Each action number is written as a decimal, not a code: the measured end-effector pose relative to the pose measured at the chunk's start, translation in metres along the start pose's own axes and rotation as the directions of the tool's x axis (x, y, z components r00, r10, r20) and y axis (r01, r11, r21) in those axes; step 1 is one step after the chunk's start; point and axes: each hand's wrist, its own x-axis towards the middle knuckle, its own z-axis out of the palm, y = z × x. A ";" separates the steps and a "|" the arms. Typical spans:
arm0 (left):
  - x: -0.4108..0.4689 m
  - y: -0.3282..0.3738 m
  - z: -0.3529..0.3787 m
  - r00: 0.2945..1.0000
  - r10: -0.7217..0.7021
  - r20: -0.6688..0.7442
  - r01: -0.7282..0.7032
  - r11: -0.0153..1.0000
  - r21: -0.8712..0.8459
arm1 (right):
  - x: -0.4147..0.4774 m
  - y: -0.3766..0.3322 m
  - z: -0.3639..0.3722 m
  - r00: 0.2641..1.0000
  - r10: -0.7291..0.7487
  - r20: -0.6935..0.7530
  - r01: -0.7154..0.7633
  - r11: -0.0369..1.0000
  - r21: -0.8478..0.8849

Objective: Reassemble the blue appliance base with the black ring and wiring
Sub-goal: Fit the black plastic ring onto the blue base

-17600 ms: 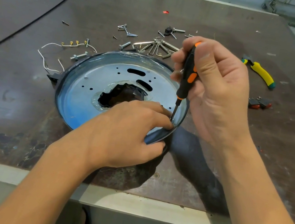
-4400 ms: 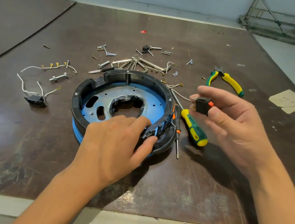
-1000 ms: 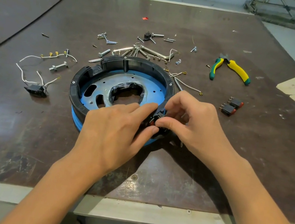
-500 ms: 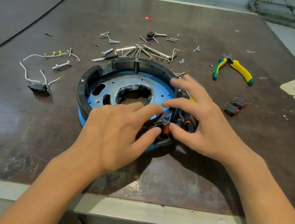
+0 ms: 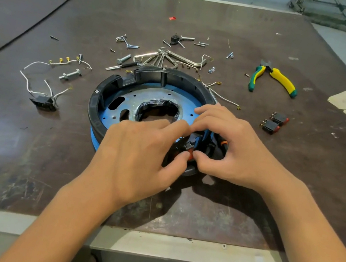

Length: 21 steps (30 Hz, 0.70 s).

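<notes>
Two grips meet at the near-right arc of the black ring (image 5: 168, 75), which sits on the rim of the blue appliance base (image 5: 161, 101) in the middle of the worktop (image 5: 245, 213). Your left grip (image 5: 140, 153) pinches the ring's wall between thumb and forefinger. Your right grip (image 5: 237, 151) closes thumb and forefinger on a small rocker switch (image 5: 189, 146) at the ring's slot.

Expect the ring to be light, stiff moulded plastic that probably flexes a little. Take it by the wall beside the slot, as you have it, so the push has something to bear against. The switch is tiny, and its snap tabs and terminals look easy to bend, so press on its body and not on the red rocker. The blue plate seems to be thin painted metal. Its ragged, taped centre opening may be sharp, so keep your fingers on the rim.

The clearest room lies between the base and the worktop's near edge. The screws and hex keys (image 5: 168, 57) lie just beyond the ring's far side, and a loose white lead (image 5: 222, 96) trails off its right. Two spare switches (image 5: 274, 123) and the pliers (image 5: 276, 76) sit further right, and the wire harness (image 5: 43, 102) is well apart on the left. What looks like a screwdriver handle (image 5: 223, 142) lies under your right palm, so mind it when you shift.
</notes>
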 end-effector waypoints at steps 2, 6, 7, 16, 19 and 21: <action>0.000 -0.001 0.000 1.000 -0.006 -0.003 0.006 1.000 -0.003 | 0.002 -0.001 0.002 1.000 -0.026 -0.016 0.025 0.999 -0.019; -0.002 -0.001 0.001 1.000 -0.017 -0.022 0.017 1.000 -0.006 | 0.005 -0.001 0.005 0.998 -0.046 -0.033 0.045 0.998 -0.037; -0.001 -0.002 0.001 1.000 -0.018 -0.020 0.018 1.000 -0.003 | 0.004 0.000 0.005 0.999 -0.044 -0.027 0.043 0.999 -0.033; 0.000 -0.003 0.003 0.999 -0.032 -0.028 0.033 0.999 0.030 | -0.009 0.034 -0.024 0.907 0.258 -0.334 -0.311 0.944 -0.114; -0.001 -0.002 0.004 0.999 -0.031 -0.016 0.032 0.998 0.062 | -0.022 0.062 -0.040 0.788 0.542 -0.294 -0.615 0.724 -0.313; 0.000 -0.002 0.004 0.999 -0.034 0.002 0.034 0.998 0.060 | -0.030 0.073 -0.046 0.734 0.628 -0.257 -0.673 0.627 -0.391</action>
